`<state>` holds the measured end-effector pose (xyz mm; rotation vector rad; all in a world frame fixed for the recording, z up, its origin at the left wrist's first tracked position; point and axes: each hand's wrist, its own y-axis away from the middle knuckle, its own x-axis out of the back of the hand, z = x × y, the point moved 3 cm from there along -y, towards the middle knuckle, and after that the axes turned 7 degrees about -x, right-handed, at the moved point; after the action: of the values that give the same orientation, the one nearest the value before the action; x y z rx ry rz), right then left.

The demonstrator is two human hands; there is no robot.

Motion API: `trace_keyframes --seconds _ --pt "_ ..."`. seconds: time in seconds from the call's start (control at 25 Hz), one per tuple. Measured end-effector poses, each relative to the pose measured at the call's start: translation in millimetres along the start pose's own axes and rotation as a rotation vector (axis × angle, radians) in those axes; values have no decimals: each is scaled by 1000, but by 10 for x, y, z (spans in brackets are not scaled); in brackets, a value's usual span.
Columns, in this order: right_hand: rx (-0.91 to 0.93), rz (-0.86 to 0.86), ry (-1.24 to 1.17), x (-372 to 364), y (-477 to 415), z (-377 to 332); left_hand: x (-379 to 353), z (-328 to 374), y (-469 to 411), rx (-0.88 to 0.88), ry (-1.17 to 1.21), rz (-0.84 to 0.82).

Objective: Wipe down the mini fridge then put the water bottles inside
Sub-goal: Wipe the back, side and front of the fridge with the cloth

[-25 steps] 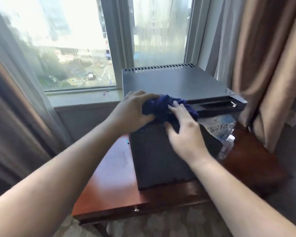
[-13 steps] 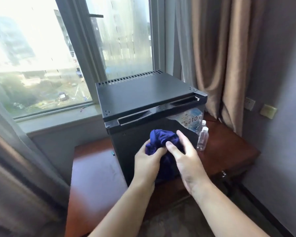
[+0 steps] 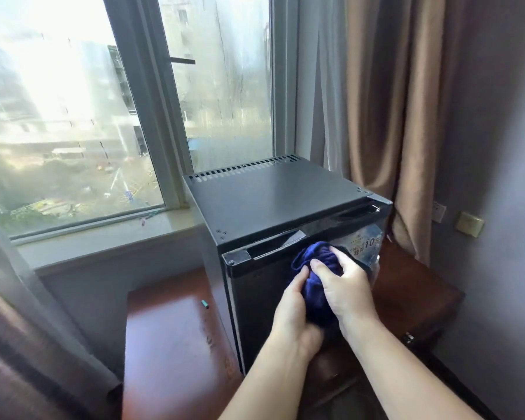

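Two hands on one cloth. Dark blue cloth (image 3: 315, 263) is bunched into a wad and pressed to the front door of the mini fridge (image 3: 273, 198), in the door's upper half, just under the handle recess (image 3: 275, 241) and right of its middle.

Left hand (image 3: 293, 310): comes up from below, fingers curled round the wad's left and lower side, clasping it.
Right hand (image 3: 344, 294): lies over the wad from the right, thumb and fingers bent onto the fabric, clasping it too. The hands touch each other low down; cloth shows between and above them.

Fridge: black, boxy, door closed, upright on a reddish wooden table (image 3: 170, 344), at the table's right half, back toward the window. Vent slots run along the rear edge of its top. A printed sticker (image 3: 365, 244) with a large "10" sits at the door's upper right corner, just beside the right hand's knuckles.

At the door's right edge, below the sticker, a sliver of clear plastic (image 3: 375, 270); too hidden to name.

Surroundings: small teal object (image 3: 205, 304) on the table left of the fridge, apart from it. Window sill (image 3: 103, 237) behind the table. Brown curtain (image 3: 376, 116) hangs right of the fridge. Two wall plates (image 3: 469, 224) on the grey wall further right
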<state>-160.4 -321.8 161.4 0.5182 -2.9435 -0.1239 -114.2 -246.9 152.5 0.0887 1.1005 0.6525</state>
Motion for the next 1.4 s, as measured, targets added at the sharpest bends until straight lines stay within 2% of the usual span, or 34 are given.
trace_keyframes --seconds 0.24,0.68,0.84,1.0,1.08,1.2,1.4 --pt "19 -99 106 -360 432 24 464 174 208 -67 82 -4" --pt "192 -474 312 -647 948 70 1014 435 695 -307 90 125" --pt "238 -454 243 -425 938 42 825 388 716 -300 11 113" --pt "288 -192 198 61 726 105 472 86 559 -211 -86 99" --pt "247 -134 214 334 572 155 352 -59 401 -215 -174 116" --pt "138 -241 218 571 354 275 221 -187 203 -173 -314 137" --pt "66 -403 93 763 135 324 22 -212 75 -127 -454 40"
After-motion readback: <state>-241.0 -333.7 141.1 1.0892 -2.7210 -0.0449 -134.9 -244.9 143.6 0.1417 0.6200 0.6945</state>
